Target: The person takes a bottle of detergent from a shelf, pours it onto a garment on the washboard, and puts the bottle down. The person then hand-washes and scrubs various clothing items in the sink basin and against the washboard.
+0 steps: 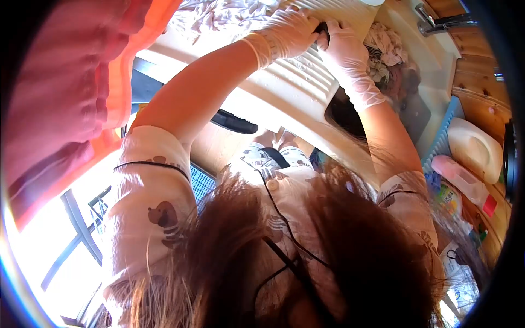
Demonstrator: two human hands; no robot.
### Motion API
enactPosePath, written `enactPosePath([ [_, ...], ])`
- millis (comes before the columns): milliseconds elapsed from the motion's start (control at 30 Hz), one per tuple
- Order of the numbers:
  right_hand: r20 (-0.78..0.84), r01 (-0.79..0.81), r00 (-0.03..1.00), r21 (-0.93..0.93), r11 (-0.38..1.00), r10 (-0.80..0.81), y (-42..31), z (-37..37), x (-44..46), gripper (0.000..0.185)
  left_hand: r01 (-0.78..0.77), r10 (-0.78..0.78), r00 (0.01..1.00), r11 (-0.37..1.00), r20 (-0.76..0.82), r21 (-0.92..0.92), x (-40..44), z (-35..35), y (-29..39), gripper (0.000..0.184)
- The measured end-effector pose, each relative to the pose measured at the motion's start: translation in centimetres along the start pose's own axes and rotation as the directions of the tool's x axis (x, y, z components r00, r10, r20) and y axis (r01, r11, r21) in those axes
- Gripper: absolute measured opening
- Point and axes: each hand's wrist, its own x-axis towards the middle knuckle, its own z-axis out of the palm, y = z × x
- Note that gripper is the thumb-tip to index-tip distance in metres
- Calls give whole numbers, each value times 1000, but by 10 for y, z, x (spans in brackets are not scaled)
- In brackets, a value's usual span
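black cloth (324, 35), perhaps, between gloved hands (345, 52)

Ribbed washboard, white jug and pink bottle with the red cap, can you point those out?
Washboard (303, 68): head view, on its bare ridges.
White jug (474, 152): head view, middle of its body.
Pink bottle (458, 174): head view, on its side, away from the cap.

gloved hands (348, 53): 2
dark held item (324, 35): 1
forearms (199, 81): 2
cloth piles (387, 46): 2
faucet (449, 22): 1
white jug (477, 148): 1
pink bottle (460, 177): 1
shirt button (272, 185): 1
pink curtain (57, 82): 1
feet (266, 137): 2
shirt sleeves (153, 175): 2
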Motion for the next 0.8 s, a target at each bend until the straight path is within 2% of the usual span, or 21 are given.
enactPosePath([
  [133, -6, -7, 1000, -13, 1000, 7, -5, -5, -3, 29, 70, -65, 997, 990, -45, 119, -27, -11, 9, 44],
  [167, -5, -20, 1000, -26, 999, 20, -7, -5, -4, 29, 63, -53, 997, 971, -51, 230, -29, -19, 11, 41],
  [233, -52, -42, 998, -7, 999, 42, -10, -8, -6, 29, 30, -12, 997, 964, -70, 264, -28, -28, 8, 45],
  [267, -12, -85, 996, 2, 996, 85, -12, -12, -7, 28, 13, 10, 997, 961, -82, 278, -27, -31, 6, 48],
  [300, 0, -86, 996, 15, 996, 86, -13, -15, -7, 28, -58, 106, 984, 952, -146, 300, -27, -36, 4, 54],
  [367, -9, -97, 995, 44, 994, 97, -13, -16, -6, 26, -140, 128, 989, 969, 74, 205, -26, -40, -1, 48],
  [400, 2, -124, 992, 92, 988, 124, -13, -15, -6, 27, -176, 157, 978, 973, 136, 146, -24, -37, -6, 44],
  [467, -110, -158, 980, 88, 984, 167, -19, -20, -12, 31, -165, 166, 984, 986, 66, -13, -18, -33, -15, 28],
  [500, -40, -246, 968, 64, 967, 249, -17, -15, -14, 35, -154, 158, 987, 983, 35, -100, -12, -28, -22, 21],
  [533, -54, -282, 956, 91, 955, 287, -23, -21, -17, 39, -190, 182, 981, 968, -61, -166, -6, -19, -30, 18],
  [600, -13, -296, 955, 41, 954, 297, -35, -26, -30, 43, -254, 189, 954, 921, -232, -295, 0, 2, -41, 13],
  [633, 73, -267, 958, -111, 957, 276, -49, -36, -37, 48, -262, 248, 964, 948, -93, -183, 0, 10, -42, 17],
  [667, 43, -153, 986, -146, 977, 161, -58, -39, -50, 50, -333, 328, 943, 934, -56, -128, -10, -9, -36, 19],
  [700, 112, -96, 987, -193, 976, 119, -69, -43, -61, 53, -406, 405, 914, 911, -16, -75, -27, -35, -28, 21],
  [733, 166, -48, 983, -165, 985, 76, -82, -56, -70, 53, -317, 351, 916, 930, 192, -187, -39, -49, -23, 24],
  [767, 158, 16, 987, -141, 990, 7, -92, -58, -89, 53, -508, 511, 859, 847, -22, -155, -49, -31, -33, 23],
  [800, 146, 81, 987, -126, 989, -63, -93, -57, -94, 52, -694, 692, 718, 720, -77, 7, -57, -28, -44, 21],
])
